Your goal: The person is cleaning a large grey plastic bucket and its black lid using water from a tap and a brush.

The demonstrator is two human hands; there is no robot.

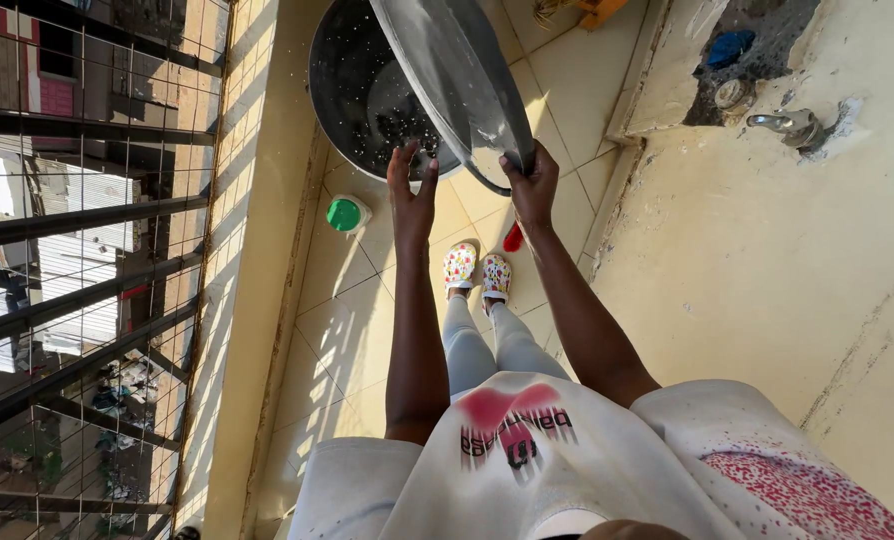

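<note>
Green, a small lid [345, 214] lies on the tiled floor [337, 330] at far left. Next the left hand [411, 190] reaches with fingers spread to the rim of a black basin [352, 85]. The right hand [532, 180] grips the edge of a tilted grey metal pan [462, 70], seemingly wet. A tap [787, 124] juts from the wall at right.

Lighting: strong daylight, entering through the railing [87, 270] left of the fingers. Barred shadows stripe the ledge and floor tiles [352, 330] below the fingers. Glare: pale sheen on the tilted pan [457, 70] above the fingertips. Focus: sharp; lines bow toward the frame edges.
</note>
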